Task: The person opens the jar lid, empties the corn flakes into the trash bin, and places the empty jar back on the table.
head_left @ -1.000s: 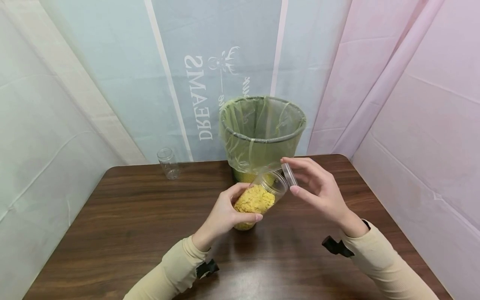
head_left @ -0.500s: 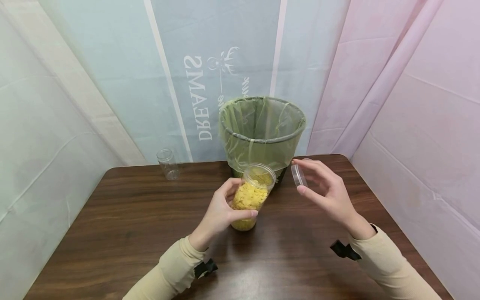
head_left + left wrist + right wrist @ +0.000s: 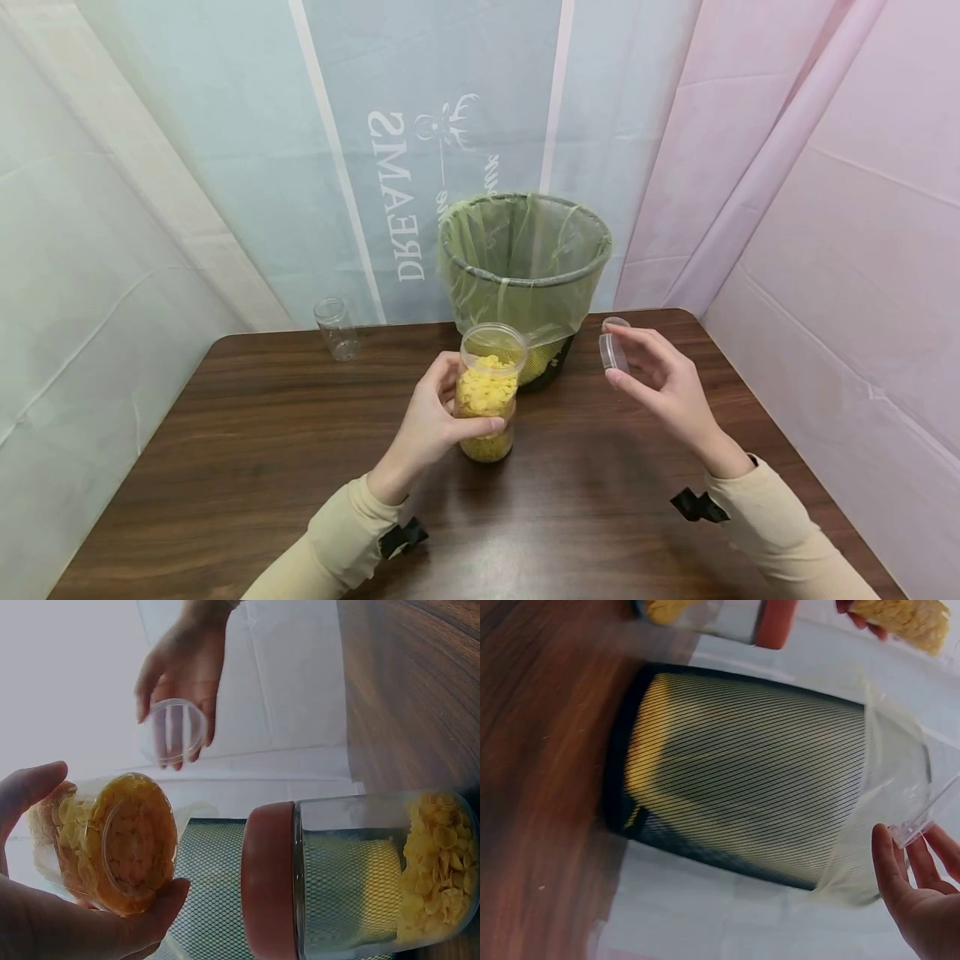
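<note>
Dark wood-grain table [image 3: 247, 450]. Your left hand [image 3: 431, 421] is clamped round the clear cylindrical jar of yellow flakes [image 3: 486, 392], mid-air above centre; your right hand [image 3: 671, 387] pinches the clear round plastic lid [image 3: 613, 353], farther right. Mouth up, steady grip; tilting would probably spill flakes.

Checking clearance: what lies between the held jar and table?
In the left wrist view, a red-lidded jar stands between the held jar and table.
</note>
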Tool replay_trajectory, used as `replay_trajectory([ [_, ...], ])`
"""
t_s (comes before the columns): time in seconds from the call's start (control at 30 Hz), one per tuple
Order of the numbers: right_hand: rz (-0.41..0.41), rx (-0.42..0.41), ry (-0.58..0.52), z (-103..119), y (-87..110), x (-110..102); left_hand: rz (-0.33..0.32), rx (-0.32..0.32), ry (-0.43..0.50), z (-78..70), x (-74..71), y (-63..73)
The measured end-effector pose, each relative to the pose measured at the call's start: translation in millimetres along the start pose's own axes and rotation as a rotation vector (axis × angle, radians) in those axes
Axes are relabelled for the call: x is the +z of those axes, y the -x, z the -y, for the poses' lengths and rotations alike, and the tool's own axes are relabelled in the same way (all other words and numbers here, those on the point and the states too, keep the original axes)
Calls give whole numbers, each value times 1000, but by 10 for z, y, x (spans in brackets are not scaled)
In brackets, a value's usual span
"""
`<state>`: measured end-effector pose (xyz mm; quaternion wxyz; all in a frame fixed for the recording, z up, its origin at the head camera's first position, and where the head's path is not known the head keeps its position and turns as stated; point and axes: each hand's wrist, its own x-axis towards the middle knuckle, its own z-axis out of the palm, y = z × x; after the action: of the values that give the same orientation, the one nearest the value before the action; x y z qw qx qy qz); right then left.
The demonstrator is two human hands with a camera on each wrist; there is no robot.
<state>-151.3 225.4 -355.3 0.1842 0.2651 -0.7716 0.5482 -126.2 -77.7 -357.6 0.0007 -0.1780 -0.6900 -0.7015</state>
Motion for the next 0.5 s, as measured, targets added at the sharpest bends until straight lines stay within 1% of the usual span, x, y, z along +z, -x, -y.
replay_trajectory([
  [0.1,-22,0,42,-51,7,-17,-11,-3,-20,-2,-28,12],
  [0.27,-50,-4,87,-18,5,-23,-22,13,-45,-5,-70,34],
  [0.33,-58,13,108,5,6,-26,-28,21,-44,-12,-83,42],
  [0.5,-82,56,174,-31,11,-46,-50,30,-61,-25,-119,58],
])
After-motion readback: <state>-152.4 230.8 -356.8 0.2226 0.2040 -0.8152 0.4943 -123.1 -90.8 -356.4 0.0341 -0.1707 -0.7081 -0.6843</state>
